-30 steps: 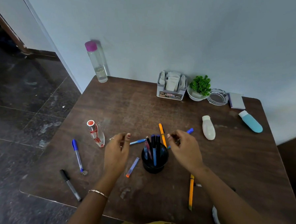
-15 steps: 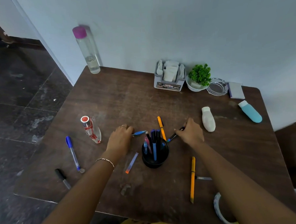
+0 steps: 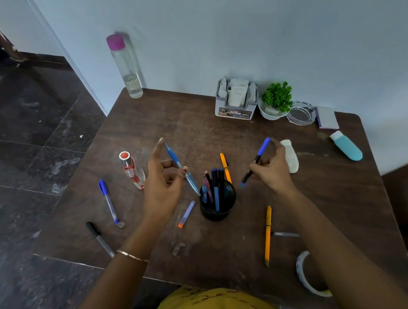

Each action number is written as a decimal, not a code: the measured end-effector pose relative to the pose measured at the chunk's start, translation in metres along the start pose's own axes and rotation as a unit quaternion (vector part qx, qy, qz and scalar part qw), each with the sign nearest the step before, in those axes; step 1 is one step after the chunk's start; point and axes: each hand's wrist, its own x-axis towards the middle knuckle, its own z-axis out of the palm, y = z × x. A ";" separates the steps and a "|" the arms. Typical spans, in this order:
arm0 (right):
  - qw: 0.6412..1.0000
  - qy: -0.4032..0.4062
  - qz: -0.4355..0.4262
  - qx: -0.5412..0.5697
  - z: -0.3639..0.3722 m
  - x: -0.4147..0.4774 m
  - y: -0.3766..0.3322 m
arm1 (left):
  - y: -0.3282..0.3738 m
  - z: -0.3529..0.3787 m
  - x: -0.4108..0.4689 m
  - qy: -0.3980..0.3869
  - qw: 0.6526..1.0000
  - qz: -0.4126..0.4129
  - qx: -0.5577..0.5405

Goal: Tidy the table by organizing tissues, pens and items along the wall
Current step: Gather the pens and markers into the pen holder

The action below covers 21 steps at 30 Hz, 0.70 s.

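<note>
A black pen cup (image 3: 217,201) with several pens stands mid-table. My left hand (image 3: 163,180) holds a light blue pen (image 3: 181,168) tilted, its tip just above the cup's left rim. My right hand (image 3: 273,169) holds a black pen with a blue cap (image 3: 257,159) raised to the right of the cup. Loose pens lie around: an orange pen (image 3: 225,166) behind the cup, another orange pen (image 3: 268,235) at front right, a blue-capped pen (image 3: 108,200) and a black marker (image 3: 99,239) at left. A tissue holder (image 3: 237,103) stands by the wall.
Along the wall: a clear bottle with pink cap (image 3: 124,66), a small green plant (image 3: 276,101), a glass ashtray (image 3: 300,113), a sticky-note pad (image 3: 327,118). A perfume bottle (image 3: 133,172), white bottle (image 3: 291,155), teal bottle (image 3: 345,145), short blue-orange piece (image 3: 186,213) and tape roll (image 3: 308,276) lie on the table (image 3: 318,195).
Both hands went down to the table, each took up a pen, and now hold them raised beside the pen cup.
</note>
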 end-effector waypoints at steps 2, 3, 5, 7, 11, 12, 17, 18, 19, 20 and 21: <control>0.997 -0.026 -0.036 0.061 -0.008 -0.021 -0.015 | 0.007 0.002 -0.011 -0.009 1.000 0.007 -0.003; 0.995 -0.035 -0.062 0.063 -0.011 -0.033 -0.023 | 0.007 0.004 -0.016 -0.012 1.000 0.011 -0.001; 0.991 -0.045 -0.119 0.044 -0.014 -0.051 -0.032 | 0.007 0.008 -0.023 -0.016 1.000 0.019 0.003; 0.985 -0.056 -0.159 0.024 -0.014 -0.064 -0.035 | 0.004 0.013 -0.028 -0.020 0.999 0.024 0.009; 0.976 -0.069 -0.205 -0.009 -0.003 -0.082 -0.031 | -0.003 0.018 -0.036 -0.017 0.999 0.031 0.026; 0.974 -0.071 -0.216 -0.012 0.001 -0.084 -0.029 | -0.004 0.018 -0.038 -0.012 0.998 0.040 0.038; 0.957 -0.076 -0.274 -0.048 0.008 -0.087 -0.022 | -0.005 0.021 -0.044 -0.011 0.996 0.058 0.067; 0.952 -0.072 -0.290 -0.068 0.009 -0.087 -0.020 | -0.005 0.022 -0.046 -0.013 0.995 0.060 0.073; 0.945 -0.068 -0.307 -0.088 0.009 -0.087 -0.018 | -0.006 0.022 -0.048 -0.015 0.995 0.063 0.078; 0.939 -0.064 -0.320 -0.107 0.009 -0.088 -0.015 | -0.008 0.022 -0.049 -0.014 0.994 0.067 0.084; 0.935 -0.061 -0.328 -0.122 0.009 -0.088 -0.012 | -0.010 0.022 -0.050 -0.010 0.993 0.074 0.094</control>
